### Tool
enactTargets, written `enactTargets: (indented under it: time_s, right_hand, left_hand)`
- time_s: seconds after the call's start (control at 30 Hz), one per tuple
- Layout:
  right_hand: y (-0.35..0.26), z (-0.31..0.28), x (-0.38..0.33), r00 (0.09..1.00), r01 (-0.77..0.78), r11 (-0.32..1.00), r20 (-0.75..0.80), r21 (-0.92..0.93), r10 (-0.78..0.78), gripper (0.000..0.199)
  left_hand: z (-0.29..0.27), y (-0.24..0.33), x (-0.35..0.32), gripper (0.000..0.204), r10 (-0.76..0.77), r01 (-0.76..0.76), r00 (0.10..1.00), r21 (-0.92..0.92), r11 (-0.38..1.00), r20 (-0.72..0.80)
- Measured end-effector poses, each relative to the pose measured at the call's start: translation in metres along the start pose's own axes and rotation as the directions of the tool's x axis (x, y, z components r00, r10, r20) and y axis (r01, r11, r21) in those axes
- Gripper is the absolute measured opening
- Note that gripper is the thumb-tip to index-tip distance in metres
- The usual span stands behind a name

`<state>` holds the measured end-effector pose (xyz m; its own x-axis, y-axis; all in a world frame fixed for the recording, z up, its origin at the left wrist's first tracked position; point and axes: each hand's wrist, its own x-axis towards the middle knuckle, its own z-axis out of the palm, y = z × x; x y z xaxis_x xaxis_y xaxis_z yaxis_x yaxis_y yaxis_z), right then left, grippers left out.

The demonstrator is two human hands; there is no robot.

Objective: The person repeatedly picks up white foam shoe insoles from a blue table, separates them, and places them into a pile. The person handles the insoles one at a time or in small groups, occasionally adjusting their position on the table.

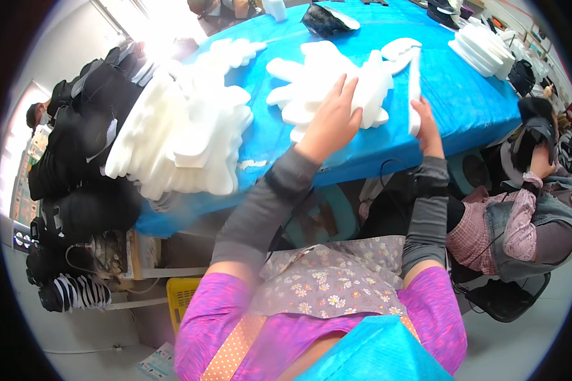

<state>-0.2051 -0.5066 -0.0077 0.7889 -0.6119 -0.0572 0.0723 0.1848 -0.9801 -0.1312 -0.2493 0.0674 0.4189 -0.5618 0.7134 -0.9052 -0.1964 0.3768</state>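
Head view: right hand [429, 129], grip pinched round near end of thin white foam-looking slab [415, 89], seen edge-on, just right of messy pile of white sole-shaped pieces [324, 63] on blue-covered counter [473, 105]. Left hand [333, 124] over pile, grip loosely spread, can't tell if holding any.

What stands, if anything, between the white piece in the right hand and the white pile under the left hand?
Along most of the held white piece, only the blue cover shows between it and the white pile. At the held piece's far end, another white piece lies between the two; nothing else visible.
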Motion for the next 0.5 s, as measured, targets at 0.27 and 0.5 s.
enactTargets:
  time_s: [0.27,0.5]
  right_hand:
    - [0.015,0.061,-0.041,0.986,-0.117,0.985,0.106,-0.124,0.131,0.079]
    - [0.019,0.059,-0.055,0.997,0.037,0.981,0.066,0.19,-0.051,0.069]
  left_hand:
    - [0.056,-0.028,0.029,0.071,-0.477,0.54,0.795,-0.079,0.838,0.375]
    - [0.047,-0.005,-0.006,0.055,-0.347,0.489,0.872,-0.574,0.658,0.345]
